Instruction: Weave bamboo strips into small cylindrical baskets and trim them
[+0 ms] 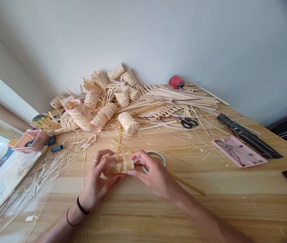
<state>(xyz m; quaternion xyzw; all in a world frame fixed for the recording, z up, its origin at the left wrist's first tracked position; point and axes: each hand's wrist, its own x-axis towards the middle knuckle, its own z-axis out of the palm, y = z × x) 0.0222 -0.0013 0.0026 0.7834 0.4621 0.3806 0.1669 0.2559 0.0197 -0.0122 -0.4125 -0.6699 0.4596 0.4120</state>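
Observation:
My left hand (100,179) and my right hand (153,175) both grip a small, partly woven piece of pale bamboo strips (121,162) just above the wooden table (143,209). Fingers of both hands pinch its left and right ends. A long strip (119,138) sticks out from the weave toward the far side, and another strip (189,186) runs out to the right under my right hand. A roll of tape (158,155) lies right behind my right hand, partly hidden by it.
A heap of small woven baskets (95,108) and loose bamboo strips (178,98) fills the table's far side by the wall. Scissors (189,122), a red spool (176,81), a pink tray (239,152), a black tool (247,136) and thin strips (31,182) at the left lie around.

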